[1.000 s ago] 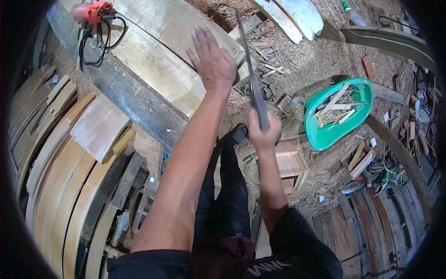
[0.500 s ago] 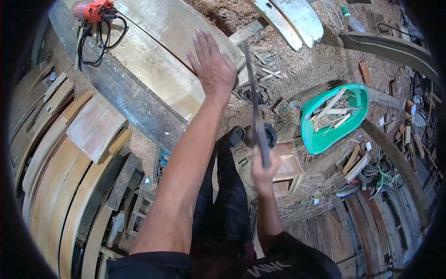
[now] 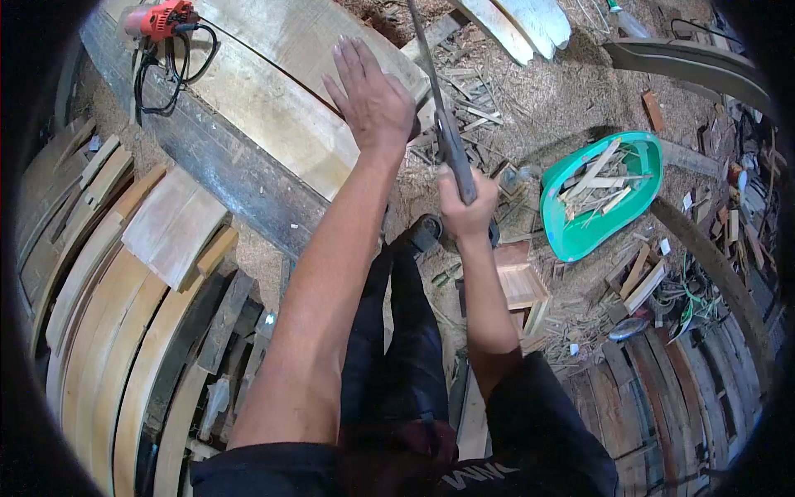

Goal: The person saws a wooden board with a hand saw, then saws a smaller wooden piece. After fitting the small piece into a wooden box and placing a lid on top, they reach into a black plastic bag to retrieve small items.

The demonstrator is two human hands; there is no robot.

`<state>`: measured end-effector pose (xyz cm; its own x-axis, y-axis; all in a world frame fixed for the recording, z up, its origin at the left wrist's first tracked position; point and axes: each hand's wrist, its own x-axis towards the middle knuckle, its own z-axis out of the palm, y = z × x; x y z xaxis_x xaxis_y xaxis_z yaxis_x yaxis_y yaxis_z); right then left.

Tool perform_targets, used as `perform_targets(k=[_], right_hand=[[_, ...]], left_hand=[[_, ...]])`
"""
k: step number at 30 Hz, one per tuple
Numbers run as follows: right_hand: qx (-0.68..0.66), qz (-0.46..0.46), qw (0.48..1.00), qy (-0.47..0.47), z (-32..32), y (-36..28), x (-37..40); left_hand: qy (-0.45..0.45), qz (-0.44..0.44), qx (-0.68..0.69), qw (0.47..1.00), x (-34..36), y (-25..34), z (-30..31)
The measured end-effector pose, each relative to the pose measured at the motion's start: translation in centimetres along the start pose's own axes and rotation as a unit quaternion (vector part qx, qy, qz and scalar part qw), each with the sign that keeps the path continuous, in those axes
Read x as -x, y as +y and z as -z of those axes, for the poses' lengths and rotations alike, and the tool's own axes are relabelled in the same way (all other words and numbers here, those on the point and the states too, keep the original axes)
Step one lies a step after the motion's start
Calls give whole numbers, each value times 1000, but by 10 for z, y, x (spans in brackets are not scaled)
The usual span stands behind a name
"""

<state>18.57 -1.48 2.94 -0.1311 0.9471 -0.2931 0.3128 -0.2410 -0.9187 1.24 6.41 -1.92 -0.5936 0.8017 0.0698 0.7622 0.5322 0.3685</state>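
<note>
My left hand (image 3: 377,108) lies flat on a pale wooden board (image 3: 306,37), fingers stretched out, near the board's end. My right hand (image 3: 469,205) is wrapped round the handle of a long handsaw (image 3: 452,145), seen almost edge-on. Its narrow blade points away from me and runs past the end of the board, to the right of my left hand. A second pale board (image 3: 265,120) lies alongside the first, with a dark gap between them. Both rest on a dark, worn plank (image 3: 228,166).
A red power tool (image 3: 166,21) with a black cord sits at the upper left. To the right stands a green tub (image 3: 571,240) of wood scraps. Stacked curved planks (image 3: 108,331) fill the left side. A small wooden box (image 3: 522,286) is on the shaving-strewn floor.
My right hand has pushed the handsaw forward, away from my body, and that arm is straighter. My left hand stays flat on the board.
</note>
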Motion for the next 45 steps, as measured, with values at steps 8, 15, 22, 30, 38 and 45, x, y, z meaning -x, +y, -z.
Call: perform_targets(k=[8,15,22,30,38,45], right_hand=[[30,-5,1000,4,-1,-26,-18],[-3,24,999,45,10,-15,48],[-3,11,1000,19,2,-9,27],[27,4,1000,9,-12,-19,-24],[-13,-13,1000,10,2,-18,-6],[20,-2,1000,19,17,-17,36]], left_hand=[[-6,6,4,1000,-8,-1,-3],[1,11,1,1000,-12,-3,-1],[9,3,3,1000,-10,1,-2],[8,-1,7,1000,-4,-1,-1],[7,14,8,1000,-12,3,0],[18,24,11,1000,-19,-1,-4]])
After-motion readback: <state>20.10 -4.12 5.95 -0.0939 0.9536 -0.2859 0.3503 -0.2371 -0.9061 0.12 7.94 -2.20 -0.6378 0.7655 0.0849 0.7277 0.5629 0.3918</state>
